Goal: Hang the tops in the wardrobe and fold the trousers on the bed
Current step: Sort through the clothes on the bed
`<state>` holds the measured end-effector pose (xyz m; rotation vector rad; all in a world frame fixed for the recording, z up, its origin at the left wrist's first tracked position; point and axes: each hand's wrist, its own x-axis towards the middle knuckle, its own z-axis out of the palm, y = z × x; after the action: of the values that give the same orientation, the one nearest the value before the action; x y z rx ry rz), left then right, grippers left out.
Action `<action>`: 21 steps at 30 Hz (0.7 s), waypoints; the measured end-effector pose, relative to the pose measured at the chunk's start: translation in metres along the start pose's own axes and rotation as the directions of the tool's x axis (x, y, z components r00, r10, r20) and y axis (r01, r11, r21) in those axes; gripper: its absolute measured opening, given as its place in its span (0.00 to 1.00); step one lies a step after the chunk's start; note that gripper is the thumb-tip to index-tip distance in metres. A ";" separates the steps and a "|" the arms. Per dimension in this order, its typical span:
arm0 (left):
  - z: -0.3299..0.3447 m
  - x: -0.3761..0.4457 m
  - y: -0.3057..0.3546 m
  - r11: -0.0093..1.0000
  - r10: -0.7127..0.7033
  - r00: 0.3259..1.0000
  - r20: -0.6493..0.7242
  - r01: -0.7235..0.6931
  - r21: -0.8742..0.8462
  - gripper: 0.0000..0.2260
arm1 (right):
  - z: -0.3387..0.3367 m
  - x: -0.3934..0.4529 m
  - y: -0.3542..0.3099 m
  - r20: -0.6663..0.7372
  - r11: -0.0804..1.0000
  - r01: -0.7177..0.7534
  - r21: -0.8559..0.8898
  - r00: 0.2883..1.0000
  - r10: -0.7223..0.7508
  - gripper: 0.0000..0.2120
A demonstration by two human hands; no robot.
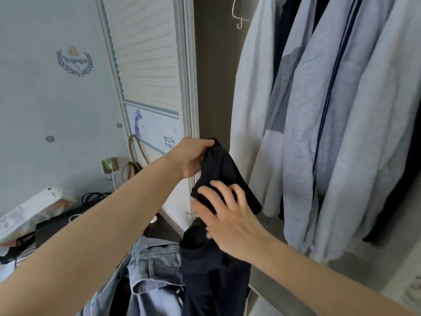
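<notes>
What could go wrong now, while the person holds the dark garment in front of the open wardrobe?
1. The left hand grips only one bunched end of the dark garment; the right hand just rests on it with straight fingers, so it may slip down.
2. No hanger is visibly in the garment, and the white hanger hangs high up, so reaching for it could loosen the hold.
3. The denim garment draped below the arms might slide off during the reach.

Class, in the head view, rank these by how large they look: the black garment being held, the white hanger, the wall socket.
1. black garment
2. white hanger
3. wall socket
Hanger and socket look close in size; treat that order as unsure.
</notes>
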<state>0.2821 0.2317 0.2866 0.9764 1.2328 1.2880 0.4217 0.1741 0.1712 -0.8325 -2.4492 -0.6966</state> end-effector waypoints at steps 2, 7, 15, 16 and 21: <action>-0.006 0.015 0.000 1.000 -0.004 1.000 0.003 0.004 -0.015 0.06 | 0.014 -0.002 0.013 -0.043 0.997 -0.066 -0.046 0.997 0.064 0.28; -0.027 0.051 0.001 0.999 -0.036 0.999 0.039 0.036 0.014 0.06 | 0.015 0.015 0.047 -0.139 0.972 -0.227 0.052 0.963 0.232 0.19; -0.023 0.064 0.003 0.997 -0.065 0.663 0.746 0.015 0.074 0.23 | -0.025 0.099 0.082 -0.052 0.676 -0.486 0.554 0.790 0.610 0.16; -0.022 0.061 0.004 0.997 -0.067 0.580 0.812 0.001 0.081 0.23 | -0.027 0.109 0.087 -0.080 0.669 -0.501 0.549 0.766 0.638 0.16; -0.008 0.051 0.012 0.844 0.051 0.664 0.746 -0.428 0.323 0.19 | -0.040 0.150 0.108 -0.118 0.694 -0.522 0.495 0.751 0.649 0.13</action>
<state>0.2665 0.2818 0.2924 1.8602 0.7904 0.6360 0.3963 0.2883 0.3194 -1.1558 -1.7895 -0.0060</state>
